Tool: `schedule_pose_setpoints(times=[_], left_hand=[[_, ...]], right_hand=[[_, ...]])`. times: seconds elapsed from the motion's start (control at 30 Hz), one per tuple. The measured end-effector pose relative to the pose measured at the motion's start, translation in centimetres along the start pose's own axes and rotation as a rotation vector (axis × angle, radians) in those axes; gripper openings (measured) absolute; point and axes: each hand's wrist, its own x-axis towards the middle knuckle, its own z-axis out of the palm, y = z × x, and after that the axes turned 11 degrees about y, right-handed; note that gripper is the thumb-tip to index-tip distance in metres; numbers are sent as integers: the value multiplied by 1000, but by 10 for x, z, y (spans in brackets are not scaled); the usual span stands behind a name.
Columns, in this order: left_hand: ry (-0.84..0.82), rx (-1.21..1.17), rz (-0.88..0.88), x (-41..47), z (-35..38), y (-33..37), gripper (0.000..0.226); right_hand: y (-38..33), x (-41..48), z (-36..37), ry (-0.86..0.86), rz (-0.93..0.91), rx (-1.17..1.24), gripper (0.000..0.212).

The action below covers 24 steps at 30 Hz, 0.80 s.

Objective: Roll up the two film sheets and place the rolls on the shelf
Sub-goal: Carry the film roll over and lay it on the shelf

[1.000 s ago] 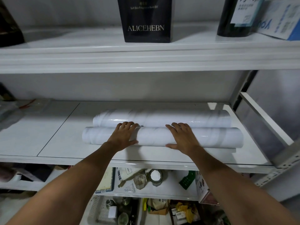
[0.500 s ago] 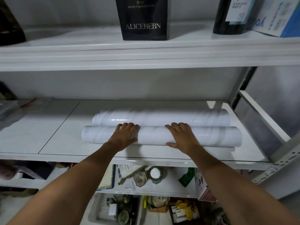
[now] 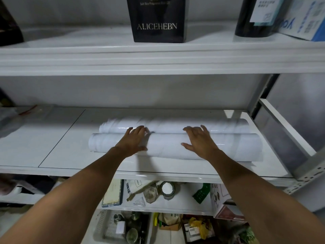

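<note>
A white shelf [image 3: 52, 155] is seen, on which two rolls of film are laid side by side, touching. The front roll [image 3: 167, 147] is set near the shelf's front edge, the back roll [image 3: 175, 125] just behind it. A black box [image 3: 158, 20] is stood on the shelf above. The left hand [image 3: 133, 140] and right hand [image 3: 200, 141] are laid flat on the front roll, fingers straight and slightly apart, nothing gripped.
</note>
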Motion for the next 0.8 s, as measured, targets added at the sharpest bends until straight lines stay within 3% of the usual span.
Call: schedule_pose_setpoints(times=[0.13,0.23,0.5,0.8], left_hand=[[-91,19,-72,0,4,2,56],[-139,-13,-91,-3,9,4,69],[34,29,17,-14,15,5,77],[62,65,86,-25,18,2,84]], right_hand=[[-2,-5,3,-8,-30,-21,55],[-7,-13,9,-51,-33,-7,67],[-14,-19,19,25,3,-92,81],[-30,-30,19,108,54,-149,85]])
